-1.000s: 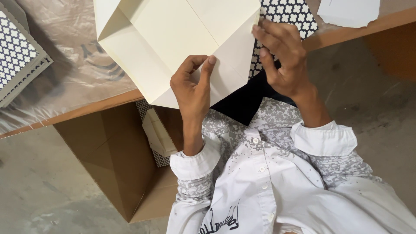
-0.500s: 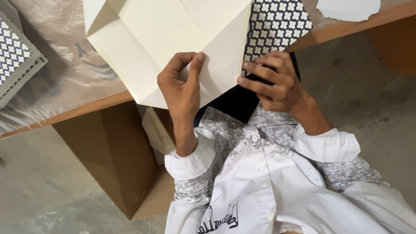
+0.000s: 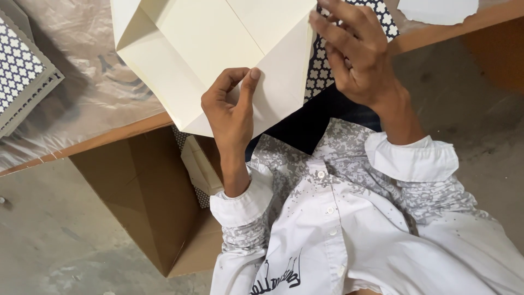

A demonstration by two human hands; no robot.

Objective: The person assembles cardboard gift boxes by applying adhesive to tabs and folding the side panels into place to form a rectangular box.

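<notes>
**Head view: a cream sheet being folded at the bench edge**

Head view looks down on a large cream folded sheet (image 3: 218, 49) lying on the plastic-covered bench (image 3: 82, 104), its lower corner hanging past the wooden edge toward the person. The left hand (image 3: 232, 112) pinches that lower flap, thumb and forefinger closed on the paper near the crease. The right hand (image 3: 357, 54) hovers at the sheet's right corner, fingers spread and loosely curled; its grip is apart, and I cannot tell whether the fingertips touch the paper. Under the sheet lies a black-and-white patterned piece (image 3: 327, 76), dark on its near side.

To fold well here, I judge the left pinch should hold the flap flat while the right presses along the crease, keeping edges square to the patterned piece beneath.

As for containers: a brown cardboard box (image 3: 142, 191) stands open under the bench, and a cream folded piece (image 3: 199, 164) leans at its top; the rest of its inside is hidden. A patterned box lid (image 3: 22, 76) rests at the far left of the bench.
</notes>
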